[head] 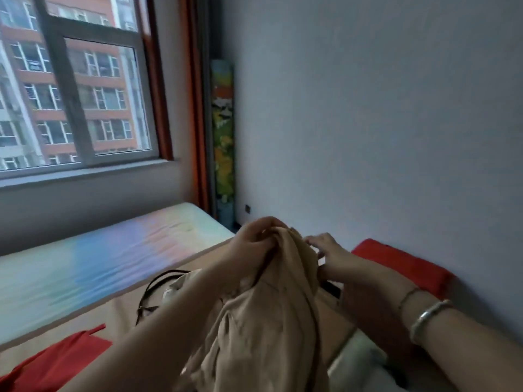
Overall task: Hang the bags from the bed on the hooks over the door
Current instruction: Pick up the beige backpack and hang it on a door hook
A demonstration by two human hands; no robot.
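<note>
Gripped at its bunched top by the left hand [253, 240], a beige cloth bag [263, 321] hangs lifted above the near part of the bed [119, 304], its soft folds drooping toward the camera. Fingers of that hand curl tightly round the gathered fabric. Just beside it, the right hand [329, 258] reaches in with fingers mostly straight, fingertips touching the bag's upper edge; whether it pinches the cloth or only touches it cannot be told. A silver bangle [428, 318] and a thin bracelet sit on the right wrist. Below the left forearm, on the tan bed cover, lies another pale bag with black cords [154, 292] looping out of it. A red cloth [53, 363] lies at the bed's near left corner, and a red cushion [404, 264] rests at the right edge against the grey wall [368, 108]. Farther off, a pastel rainbow sheet [99, 256] covers the bed's far side beneath a window [70, 89] showing apartment blocks. A tall colourful panel [223, 131] stands in the far corner beside an orange curtain [195, 94]. As for progress, the task seems at an early stage: one bag is only now being picked up, at least one more waits on the bed, and neither door nor hooks are in view, so carrying and hanging remain.
</note>
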